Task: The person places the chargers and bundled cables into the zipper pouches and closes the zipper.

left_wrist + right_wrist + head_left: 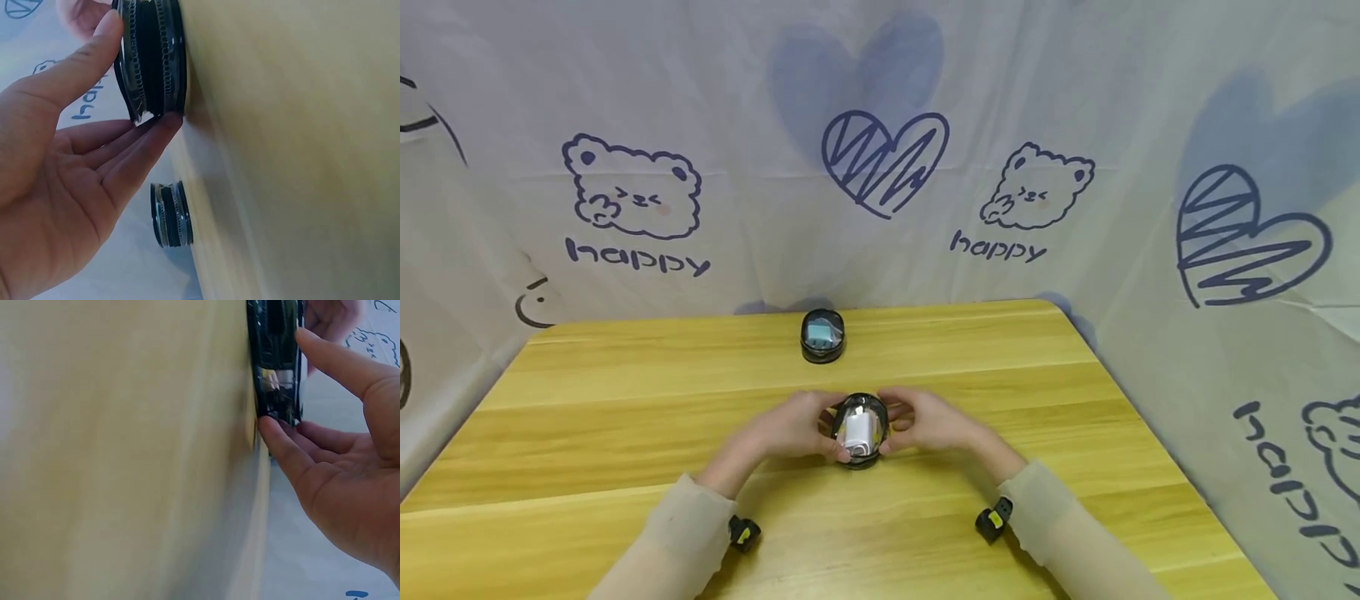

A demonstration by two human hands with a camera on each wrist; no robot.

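A small black-rimmed zippered case (863, 462) with a clear top is between both hands over the wooden table. Through its top a white charger plug (858, 435) shows. My left hand (793, 427) holds the case's left side, its thumb at the near edge and fingers at the far side. On the right side my right hand (934, 421) grips it the same way. In the left wrist view the case (150, 62) shows its zip-lined side, the fingertips by the tabletop. The right wrist view shows the right thumb and fingers (281, 440) on the case.
A second black-rimmed case (822, 357) with a light blue item inside stands farther back on the wooden table (625, 400). White cloth (760, 208) with bear and heart drawings hangs behind and beside the table. Black bands with small devices (992, 521) sit at the wrists.
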